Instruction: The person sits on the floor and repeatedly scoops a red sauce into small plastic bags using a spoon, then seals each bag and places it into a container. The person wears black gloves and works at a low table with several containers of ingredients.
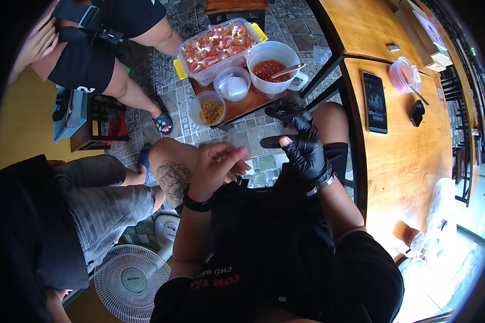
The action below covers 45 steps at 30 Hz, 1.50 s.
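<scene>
My left hand (220,166), bare with a black wristband, is raised above my lap with its fingers curled; whether something thin is between them I cannot tell. My right hand (305,147) wears a black glove, its thumb tip showing bare, its fingers spread with nothing visible in them. Beyond my hands, a low wooden stool (248,112) carries a measuring jug (271,84) of red chili sauce with a spoon (285,72), a tub of yellow rubber bands (211,113), a tub of clear plastic bags (232,86) and a clear bin (220,64) full of tied sauce bags.
A wooden table (408,161) at right bears a phone (374,103), a pink-tinted cup (404,76) and a small black case (417,113). A standing fan (133,280) is at lower left. Two people sit at left, one in grey shorts (109,206), one in black shorts (87,68).
</scene>
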Available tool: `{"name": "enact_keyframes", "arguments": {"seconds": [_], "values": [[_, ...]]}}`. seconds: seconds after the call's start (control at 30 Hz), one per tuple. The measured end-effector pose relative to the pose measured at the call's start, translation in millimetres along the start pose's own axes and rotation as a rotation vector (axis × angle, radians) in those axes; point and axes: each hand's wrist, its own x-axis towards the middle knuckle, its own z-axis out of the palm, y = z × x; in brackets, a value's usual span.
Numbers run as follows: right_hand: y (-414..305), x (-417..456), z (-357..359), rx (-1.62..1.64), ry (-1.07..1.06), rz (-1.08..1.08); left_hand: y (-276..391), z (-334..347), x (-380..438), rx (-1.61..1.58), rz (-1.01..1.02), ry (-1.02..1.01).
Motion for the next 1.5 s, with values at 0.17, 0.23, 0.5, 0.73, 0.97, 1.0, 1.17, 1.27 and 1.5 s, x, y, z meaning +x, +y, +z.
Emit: {"name": "enact_keyframes", "arguments": {"seconds": [0.17,0.23,0.5,0.73,0.97,1.0,1.17,1.27,1.5], "values": [[3.5,0.1,-4.4,-0.03,-0.022,-0.092,-6.8,-6.3,-0.8,-0.015,-0.04,-0.087],[14.0,5.3,-13.3,-0.203,-0.115,-0.278,-1.3,4.3,3.9,0.369,0.254,0.102],[1.1,10.1,3.1,-0.244,-0.133,-0.163,6.3,27.1,39.5,0.917,0.758,0.001],[21.3,6.6,2.4,-0.404,-0.035,-0.164,-5.3,33.7,55.6,0.879,0.801,0.139],[33.2,15.9,4.0,-0.534,-0.115,-0.261,-16.8,24.4,73.7,0.908,0.793,0.168],[32.0,17.5,5.6,-0.485,-0.095,-0.22,-20.6,22.2,77.8,0.893,0.809,0.174],[34.5,16.4,17.3,-0.453,-0.026,-0.061,-29.9,10.3,90.0,0.89,0.751,0.183],[50.9,15.6,16.4,-0.355,-0.013,0.018,-35.7,5.5,92.4,0.873,0.671,0.203],[56.9,10.2,22.4,-0.271,-0.02,0.221,-46.3,-4.1,101.8,0.895,0.696,0.261]]}}
